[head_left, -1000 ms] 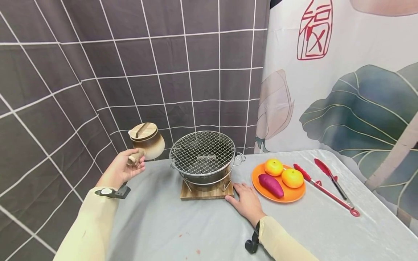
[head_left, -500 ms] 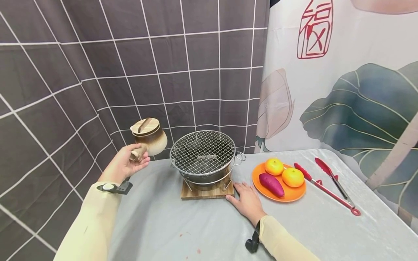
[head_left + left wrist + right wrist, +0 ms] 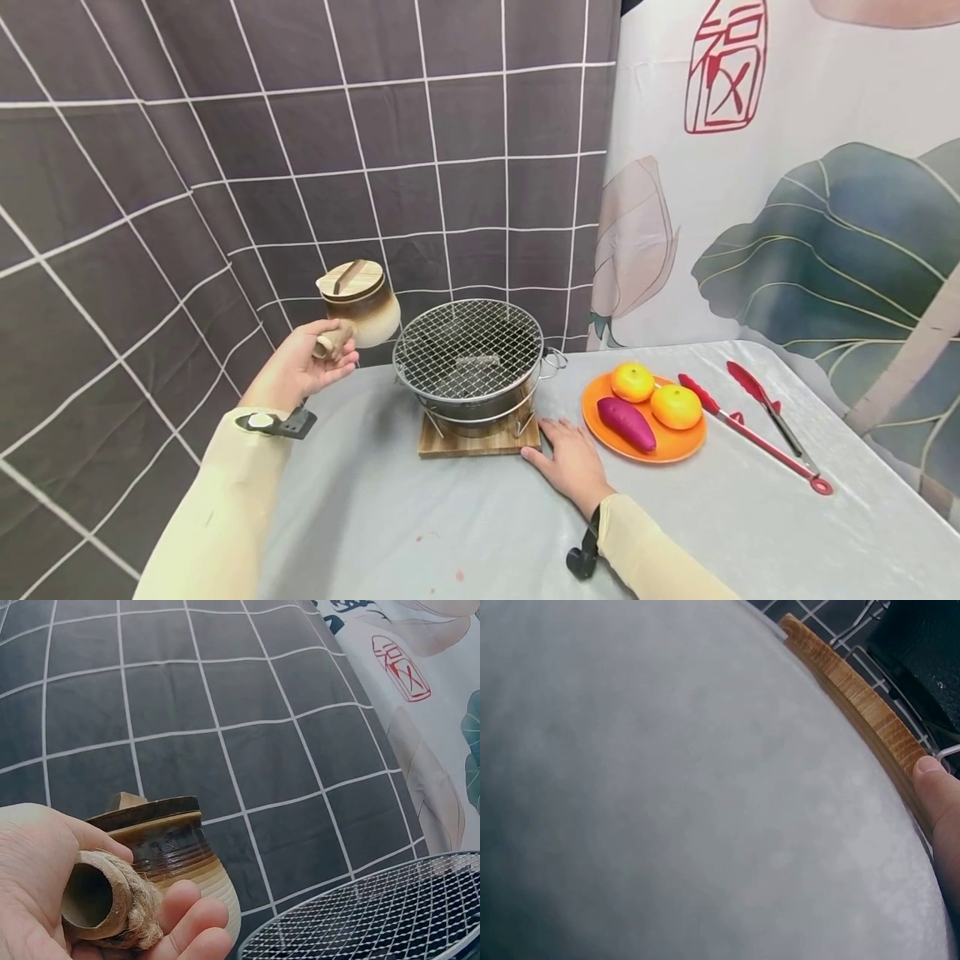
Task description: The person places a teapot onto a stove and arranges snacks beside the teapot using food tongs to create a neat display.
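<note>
1. The left hand [image 3: 303,367] is closed around the rope-wrapped handle [image 3: 101,904] of a brown and cream clay pot [image 3: 362,304]. Thumb and fingers curl round the handle.
2. The pot is held in the air, clear of the table [image 3: 420,517], at the left of the grill [image 3: 468,358] and just beside its rim. The pot is roughly upright, slightly tilted.
3. A round wooden lid [image 3: 349,278] sits on top of the pot.
4. The right hand [image 3: 573,462] lies flat on the table with its fingers straight and relaxed; it grips nothing. Its fingertips [image 3: 934,787] touch the near right corner of the wooden board [image 3: 480,437].
5. The wooden board lies on the table and carries the grill, a round metal bowl on a wire stand covered by a wire mesh [image 3: 390,915].
6. To the right of the grill, an orange plate [image 3: 675,446] holds two oranges [image 3: 632,382] and one purple sweet potato [image 3: 626,424].
7. Red tongs [image 3: 750,425] lie on the table just to the right of the plate.
8. Behind the table hang a dark checked cloth [image 3: 225,167] on the left and a leaf-print cloth [image 3: 787,208] on the right.
</note>
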{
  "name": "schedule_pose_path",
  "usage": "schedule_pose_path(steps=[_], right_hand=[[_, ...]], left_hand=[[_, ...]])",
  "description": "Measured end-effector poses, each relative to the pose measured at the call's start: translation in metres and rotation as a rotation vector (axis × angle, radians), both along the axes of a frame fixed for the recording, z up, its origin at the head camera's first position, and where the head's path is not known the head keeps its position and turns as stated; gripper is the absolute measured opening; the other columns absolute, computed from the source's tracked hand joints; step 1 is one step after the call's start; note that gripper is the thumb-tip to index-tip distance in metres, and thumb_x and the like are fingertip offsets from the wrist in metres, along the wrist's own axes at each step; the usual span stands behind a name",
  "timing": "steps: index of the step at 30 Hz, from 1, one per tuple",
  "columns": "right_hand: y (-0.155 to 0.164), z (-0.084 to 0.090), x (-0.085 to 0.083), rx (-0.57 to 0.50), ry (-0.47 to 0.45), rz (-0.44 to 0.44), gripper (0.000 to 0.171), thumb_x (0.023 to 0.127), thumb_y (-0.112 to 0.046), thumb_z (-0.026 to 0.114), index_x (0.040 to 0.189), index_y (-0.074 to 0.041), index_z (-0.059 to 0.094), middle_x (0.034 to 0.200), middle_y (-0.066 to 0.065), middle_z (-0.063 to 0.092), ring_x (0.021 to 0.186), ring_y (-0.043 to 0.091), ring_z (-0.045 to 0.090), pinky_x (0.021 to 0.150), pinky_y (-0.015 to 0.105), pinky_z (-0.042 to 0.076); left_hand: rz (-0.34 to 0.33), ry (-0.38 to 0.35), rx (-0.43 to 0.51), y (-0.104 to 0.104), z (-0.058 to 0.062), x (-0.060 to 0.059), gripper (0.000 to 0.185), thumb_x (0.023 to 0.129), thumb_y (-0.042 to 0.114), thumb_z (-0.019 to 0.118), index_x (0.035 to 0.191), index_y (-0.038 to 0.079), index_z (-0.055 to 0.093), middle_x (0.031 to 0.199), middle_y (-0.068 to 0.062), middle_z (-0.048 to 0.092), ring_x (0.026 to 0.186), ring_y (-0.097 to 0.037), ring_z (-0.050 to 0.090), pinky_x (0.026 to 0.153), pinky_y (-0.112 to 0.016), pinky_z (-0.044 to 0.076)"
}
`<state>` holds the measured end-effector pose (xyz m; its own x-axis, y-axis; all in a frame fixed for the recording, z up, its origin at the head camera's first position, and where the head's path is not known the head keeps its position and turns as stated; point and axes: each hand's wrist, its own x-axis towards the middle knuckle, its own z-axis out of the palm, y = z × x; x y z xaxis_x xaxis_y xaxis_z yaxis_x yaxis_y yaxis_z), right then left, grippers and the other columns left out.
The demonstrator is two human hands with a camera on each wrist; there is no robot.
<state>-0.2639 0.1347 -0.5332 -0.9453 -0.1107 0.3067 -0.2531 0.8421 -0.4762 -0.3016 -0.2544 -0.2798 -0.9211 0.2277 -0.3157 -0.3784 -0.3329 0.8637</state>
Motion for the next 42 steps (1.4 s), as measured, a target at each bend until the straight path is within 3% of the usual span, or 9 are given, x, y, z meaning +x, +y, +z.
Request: schedule_pose_path(steps=[5, 15, 30, 42], right_hand=[[0.001, 0.001, 0.0, -0.002, -0.014, 0.0, 0.07, 0.091, -0.051, 0.07, 0.14, -0.004, 0.059, 0.141, 0.015, 0.06, 0.14, 0.041, 0.044, 0.119, 0.059, 0.022], [0.0, -0.001, -0.001, 0.003, 0.009, 0.006, 0.068, 0.091, -0.052, 0.07, 0.138, -0.003, 0.061, 0.139, 0.016, 0.062, 0.138, 0.042, 0.046, 0.118, 0.06, 0.025], [0.0, -0.001, 0.0, -0.002, 0.016, 0.005, 0.069, 0.09, -0.051, 0.071, 0.138, -0.003, 0.06, 0.139, 0.018, 0.061, 0.138, 0.042, 0.046, 0.118, 0.06, 0.025], [0.0, 0.0, 0.0, 0.003, 0.003, 0.003, 0.068, 0.091, -0.05, 0.071, 0.139, -0.003, 0.06, 0.139, 0.018, 0.061, 0.139, 0.041, 0.045, 0.119, 0.059, 0.024]], left_hand=[[0.008, -0.006, -0.006, 0.01, 0.001, -0.005, 0.027, 0.107, 0.022, 0.044, 0.095, 0.004, 0.06, 0.079, -0.01, 0.066, 0.073, -0.021, 0.069, 0.073, -0.031, 0.06], [-0.015, -0.007, -0.044, 0.029, 0.001, -0.011, 0.024, 0.108, 0.025, 0.04, 0.113, 0.002, 0.043, 0.075, -0.008, 0.066, 0.064, -0.019, 0.068, 0.066, -0.029, 0.059], [-0.033, 0.029, -0.107, 0.053, -0.002, -0.016, 0.026, 0.107, 0.027, 0.04, 0.116, 0.002, 0.043, 0.072, -0.006, 0.064, 0.06, -0.015, 0.067, 0.062, -0.026, 0.059], [-0.076, 0.014, -0.122, 0.062, -0.009, -0.023, 0.028, 0.108, 0.028, 0.039, 0.11, 0.0, 0.046, 0.069, -0.005, 0.064, 0.059, -0.015, 0.066, 0.06, -0.026, 0.059]])
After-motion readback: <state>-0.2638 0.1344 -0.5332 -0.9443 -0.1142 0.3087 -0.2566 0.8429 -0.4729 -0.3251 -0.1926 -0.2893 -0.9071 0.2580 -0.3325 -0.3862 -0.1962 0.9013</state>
